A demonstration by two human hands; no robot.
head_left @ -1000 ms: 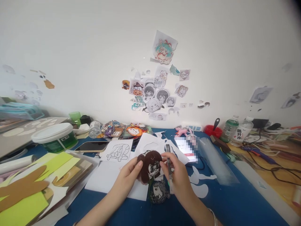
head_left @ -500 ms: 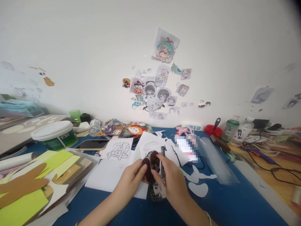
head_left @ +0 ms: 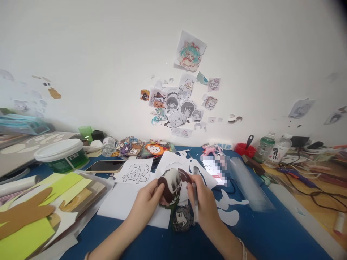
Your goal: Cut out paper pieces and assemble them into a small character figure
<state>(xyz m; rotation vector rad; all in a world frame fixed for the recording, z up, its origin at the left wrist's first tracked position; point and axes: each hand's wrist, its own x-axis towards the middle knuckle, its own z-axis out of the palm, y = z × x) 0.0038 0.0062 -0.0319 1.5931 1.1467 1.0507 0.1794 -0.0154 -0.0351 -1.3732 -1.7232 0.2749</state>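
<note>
**Your two hands part a cutout above the bench**

Nearest you on the blue bench (head_left: 173, 247) lies a gray cutout (head_left: 182, 217). Just beyond it and to its left, your left hand (head_left: 151, 196) has its fingers pinched on a brown-and-white cutout (head_left: 170, 180). Beyond the gray cutout and to its right, the fingers of your right hand (head_left: 202, 198) grip a brown strip (head_left: 184, 176), with a pen (head_left: 195, 196) also held among them; you cannot tell whether strip and cutout join underneath. Farther off, to the gray cutout's left, lie a line drawing (head_left: 135, 172) and a dark phone (head_left: 104, 166); to its right, a lit phone (head_left: 211, 168). Farthest beyond it, pictures (head_left: 188, 110) cover part of the wall (head_left: 108, 54).
</note>
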